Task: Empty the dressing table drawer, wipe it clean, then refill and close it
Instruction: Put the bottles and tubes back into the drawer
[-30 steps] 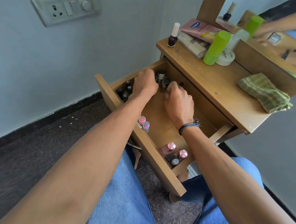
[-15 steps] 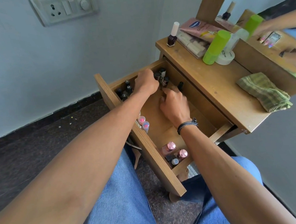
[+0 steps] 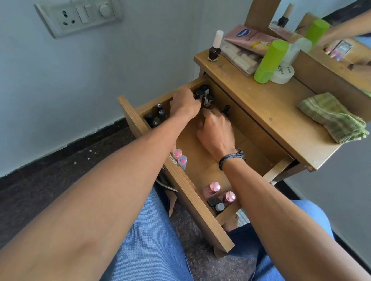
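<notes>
Both hands work the far end of the open drawer [image 3: 192,198], left hand [image 3: 184,105] curled round small dark bottles [image 3: 205,94], right hand [image 3: 216,130] with its grip hidden; the glass looks light, slick and breakable, best pinched below the caps.

Two hands reach into the open drawer [image 3: 192,198], centre frame: left hand [image 3: 184,105] at dark bottles [image 3: 206,93] in the upper corner, right hand [image 3: 215,130] just below it; a cloth [image 3: 334,119] lies on the table [image 3: 267,109], right.
</notes>
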A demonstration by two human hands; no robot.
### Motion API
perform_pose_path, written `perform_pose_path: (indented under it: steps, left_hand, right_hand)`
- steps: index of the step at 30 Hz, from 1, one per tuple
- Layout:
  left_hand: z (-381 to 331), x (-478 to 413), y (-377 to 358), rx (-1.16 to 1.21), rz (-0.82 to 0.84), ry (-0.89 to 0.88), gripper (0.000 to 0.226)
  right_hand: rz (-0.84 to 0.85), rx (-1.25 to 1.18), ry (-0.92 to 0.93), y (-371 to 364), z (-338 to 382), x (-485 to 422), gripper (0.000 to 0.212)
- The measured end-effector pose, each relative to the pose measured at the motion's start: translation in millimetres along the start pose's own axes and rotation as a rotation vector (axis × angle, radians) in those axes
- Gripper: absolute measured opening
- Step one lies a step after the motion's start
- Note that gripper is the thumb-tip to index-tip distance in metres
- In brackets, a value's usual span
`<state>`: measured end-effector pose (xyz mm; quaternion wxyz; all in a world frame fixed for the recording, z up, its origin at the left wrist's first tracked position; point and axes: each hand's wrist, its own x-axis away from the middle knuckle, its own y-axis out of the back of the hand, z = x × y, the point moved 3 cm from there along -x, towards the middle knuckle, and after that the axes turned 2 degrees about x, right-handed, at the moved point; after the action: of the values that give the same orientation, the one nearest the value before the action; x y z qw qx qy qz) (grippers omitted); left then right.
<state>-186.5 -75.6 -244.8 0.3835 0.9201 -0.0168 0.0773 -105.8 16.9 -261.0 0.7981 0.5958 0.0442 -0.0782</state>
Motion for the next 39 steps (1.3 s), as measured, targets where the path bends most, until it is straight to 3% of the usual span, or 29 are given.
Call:
perform_pose_path:
  steps: [8,21,39]
  left_hand:
    - [-2,-1,0,-0.101,-0.101,0.017,0.023]
    - [-11,3,-3,-0.213,-0.165,-0.022,0.020]
    - [-7,1,1,0.015,-0.069,0.119,0.018]
  right_hand:
    - [0.067,-0.003,-0.007,-8,-5,-4,0.047]
    - [0.149,-0.010,-0.066,-24,-9,-10,0.054]
    - [0.236,-0.043,-0.090,-12,-1,-6,0.065]
